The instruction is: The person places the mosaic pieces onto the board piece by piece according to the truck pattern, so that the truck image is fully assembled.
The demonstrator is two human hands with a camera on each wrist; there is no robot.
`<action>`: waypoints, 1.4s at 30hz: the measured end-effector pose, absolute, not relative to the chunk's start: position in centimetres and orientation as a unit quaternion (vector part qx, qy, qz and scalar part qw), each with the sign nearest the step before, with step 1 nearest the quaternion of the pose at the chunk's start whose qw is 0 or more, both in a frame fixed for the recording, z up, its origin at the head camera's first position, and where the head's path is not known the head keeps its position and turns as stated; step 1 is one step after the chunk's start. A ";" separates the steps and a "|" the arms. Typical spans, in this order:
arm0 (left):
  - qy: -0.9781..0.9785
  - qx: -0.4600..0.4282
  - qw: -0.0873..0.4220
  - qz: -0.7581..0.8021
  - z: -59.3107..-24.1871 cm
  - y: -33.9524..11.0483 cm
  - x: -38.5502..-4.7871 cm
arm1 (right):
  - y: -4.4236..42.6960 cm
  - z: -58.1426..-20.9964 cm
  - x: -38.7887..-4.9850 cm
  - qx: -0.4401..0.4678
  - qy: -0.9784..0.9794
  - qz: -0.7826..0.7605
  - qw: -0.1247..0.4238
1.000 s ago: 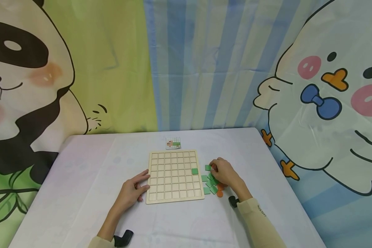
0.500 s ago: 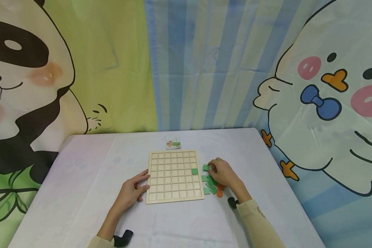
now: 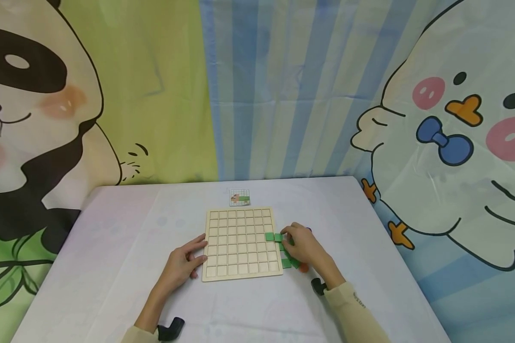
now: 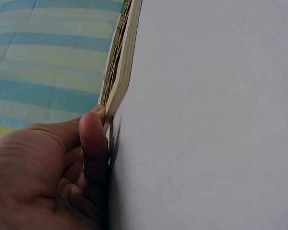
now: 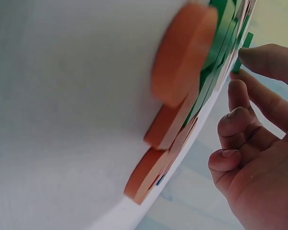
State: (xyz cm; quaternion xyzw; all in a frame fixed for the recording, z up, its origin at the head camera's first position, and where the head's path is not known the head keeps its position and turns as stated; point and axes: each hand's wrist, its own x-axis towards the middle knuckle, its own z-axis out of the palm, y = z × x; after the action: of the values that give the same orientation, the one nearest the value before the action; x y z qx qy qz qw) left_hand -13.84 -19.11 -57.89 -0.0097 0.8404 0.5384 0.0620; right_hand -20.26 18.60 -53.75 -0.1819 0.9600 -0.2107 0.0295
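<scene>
A wooden grid board (image 3: 239,278) lies on the table, and one green square tile (image 3: 269,237) sits in a cell at its right side. My right hand (image 3: 302,244) pinches another green tile (image 3: 278,237) between thumb and index finger, just over the board's right edge. In the right wrist view that tile (image 5: 243,52) is edge-on at the fingertips, the other fingers of the hand (image 5: 259,129) loosely bent. At the board's left edge, my left hand (image 3: 181,262) touches the rim with index finger and thumb. The left wrist view shows the hand (image 4: 48,163) beside the board's corner (image 4: 119,91).
More green tiles (image 3: 286,263) lie right of the board, partly under my right hand. Orange round pieces (image 5: 185,55) are stacked near them in the right wrist view. A small picture card (image 3: 240,197) lies behind the board on the white table (image 3: 124,247).
My right hand has moved left and slightly nearer, bringing a green tile from the pile's far end to the board's right edge. The left hand has stayed in place.
</scene>
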 end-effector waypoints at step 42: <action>0.841 -0.010 0.063 0.538 -57.8 -19.1 -13.8 | 16.6 -53.5 -18.1 -0.246 0.956 -0.157 -0.012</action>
State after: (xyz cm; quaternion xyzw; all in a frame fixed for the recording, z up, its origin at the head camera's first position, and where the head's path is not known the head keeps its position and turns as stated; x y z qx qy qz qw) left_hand -13.81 -19.09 -57.81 -0.0098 0.8407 0.5379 0.0626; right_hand -18.15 16.57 -53.46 -0.2460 0.9564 -0.1567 -0.0125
